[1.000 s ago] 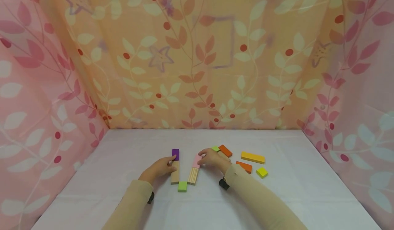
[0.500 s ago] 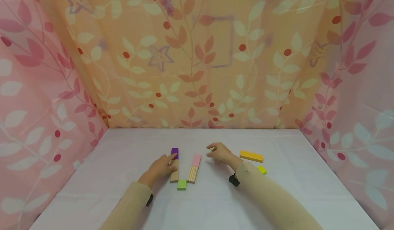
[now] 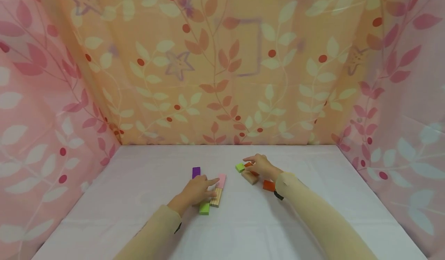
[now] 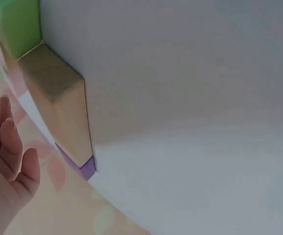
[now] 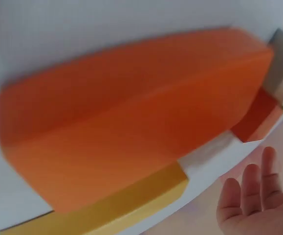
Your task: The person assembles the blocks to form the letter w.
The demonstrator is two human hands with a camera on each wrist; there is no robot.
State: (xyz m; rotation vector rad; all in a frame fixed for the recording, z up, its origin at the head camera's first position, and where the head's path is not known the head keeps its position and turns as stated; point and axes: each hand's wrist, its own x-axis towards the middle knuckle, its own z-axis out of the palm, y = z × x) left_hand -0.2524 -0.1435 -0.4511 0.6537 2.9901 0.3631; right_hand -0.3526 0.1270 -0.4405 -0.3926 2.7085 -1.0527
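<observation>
In the head view my left hand (image 3: 197,190) reaches over a row of flat blocks. Its fingertips lie at the pink block (image 3: 223,180) and the striped wooden block (image 3: 216,202); whether they touch, I cannot tell. A purple block (image 3: 196,172) shows behind the hand, a green block (image 3: 204,209) in front. The plain wooden block (image 4: 65,117) between them shows in the left wrist view. My right hand (image 3: 263,167) hovers by an orange block (image 3: 255,173), fingers extended. Beside that are a second green block (image 3: 240,168) and another wooden block (image 3: 249,178).
Another orange block (image 3: 269,186) lies near the right wrist, partly under the sleeve. A yellow block (image 5: 146,196) shows behind it in the right wrist view. The white tabletop (image 3: 139,175) is enclosed by patterned curtains (image 3: 222,78) at the back and sides.
My left hand has moved right, from the purple and plain wooden blocks to the pink and striped ones. My right hand has left the pink block and moved back and right to the loose blocks.
</observation>
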